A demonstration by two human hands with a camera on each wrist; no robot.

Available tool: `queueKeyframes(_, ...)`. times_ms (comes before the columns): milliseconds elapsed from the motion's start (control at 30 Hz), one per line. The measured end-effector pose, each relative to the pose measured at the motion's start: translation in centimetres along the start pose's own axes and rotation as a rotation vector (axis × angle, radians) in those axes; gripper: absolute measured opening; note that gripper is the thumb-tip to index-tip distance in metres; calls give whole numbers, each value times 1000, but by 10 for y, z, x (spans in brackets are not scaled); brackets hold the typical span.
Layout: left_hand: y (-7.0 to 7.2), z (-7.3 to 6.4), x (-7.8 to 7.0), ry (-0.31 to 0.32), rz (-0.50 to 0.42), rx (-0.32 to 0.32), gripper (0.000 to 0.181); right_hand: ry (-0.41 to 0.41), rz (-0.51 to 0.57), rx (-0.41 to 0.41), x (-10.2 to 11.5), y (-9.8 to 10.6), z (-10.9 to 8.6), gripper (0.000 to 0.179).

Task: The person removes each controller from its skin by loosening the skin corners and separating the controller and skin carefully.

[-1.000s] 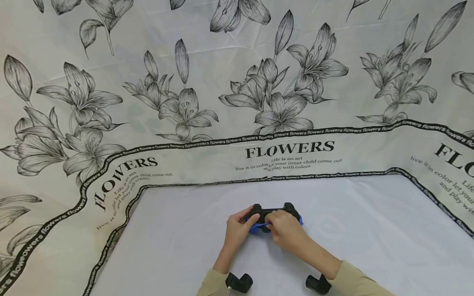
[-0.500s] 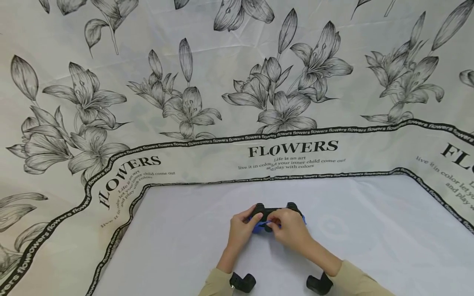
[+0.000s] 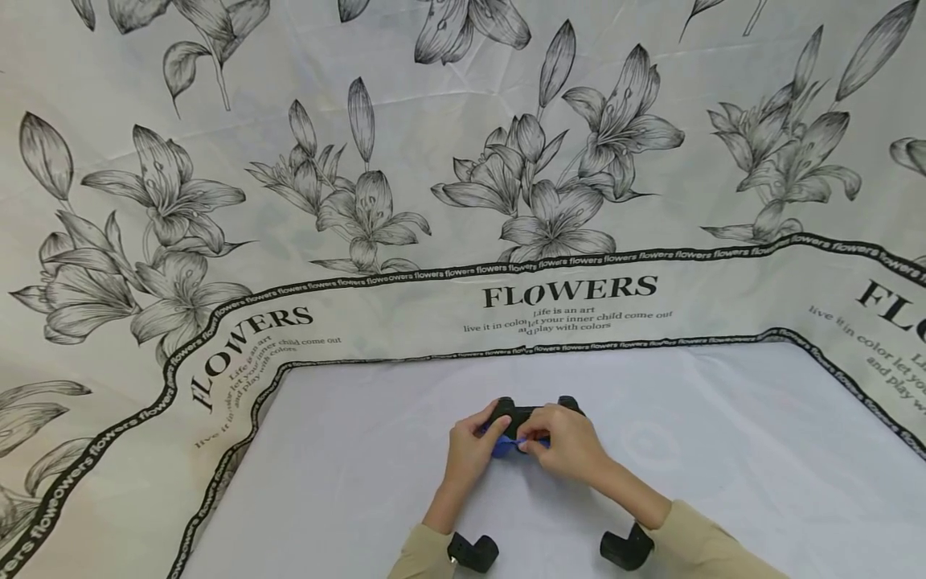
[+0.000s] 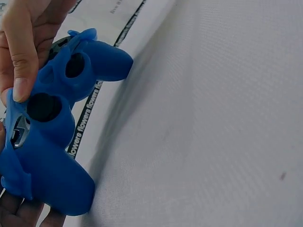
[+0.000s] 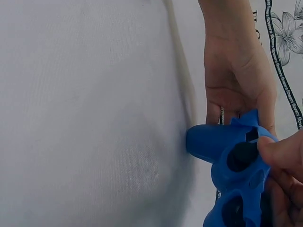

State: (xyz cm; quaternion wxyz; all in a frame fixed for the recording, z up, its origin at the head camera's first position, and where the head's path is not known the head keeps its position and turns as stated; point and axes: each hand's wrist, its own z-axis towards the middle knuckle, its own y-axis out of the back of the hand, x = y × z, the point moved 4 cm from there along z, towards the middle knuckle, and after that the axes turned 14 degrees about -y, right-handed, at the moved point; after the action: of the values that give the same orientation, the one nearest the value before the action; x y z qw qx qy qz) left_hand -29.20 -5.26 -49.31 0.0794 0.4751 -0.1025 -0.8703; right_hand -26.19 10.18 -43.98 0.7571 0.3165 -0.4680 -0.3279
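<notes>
Above white cloth [image 3: 347, 482], the left hand [image 3: 469, 452] grips a black game controller [image 3: 519, 414], the right hand [image 3: 567, 440] pinching its rubbery blue sleeve [image 4: 57, 175] (right end now unseen from above).

Straight ahead of you, a pale fabric backdrop [image 3: 412, 129] rises, black-line lilies [image 3: 553, 221] across it! Just past the far edge of your white surface [image 3: 347, 474], FLOWERS lettering [image 3: 570, 291] runs between two black bands [image 3: 615, 257], and they're turning at both far corners, all under soft light.
</notes>
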Motion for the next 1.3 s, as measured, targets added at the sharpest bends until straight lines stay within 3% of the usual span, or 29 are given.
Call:
queueKeyframes(233,3,1,-1,-22,-3,69,44,123,-14,96,-3,3,-1,13)
queueKeyframes(400,5,1,2,7,-30,109,44,180,-35,128,-3,3,-4,12)
queueKeyframes(533,6,2,0,32,-59,127,41,215,-77,93,-1,5,-7,13)
queueKeyframes(700,12,3,-24,47,-100,128,39,225,-152,39,4,5,-13,14)
queueKeyframes(833,17,3,-39,61,-101,136,39,280,-211,11,9,3,-18,15)
queueKeyframes(1133,17,0,-43,82,-98,135,39,425,-333,-48,17,2,-27,12)
queueKeyframes(1300,16,0,-41,96,-120,127,39,402,-327,-97,16,5,-32,15)
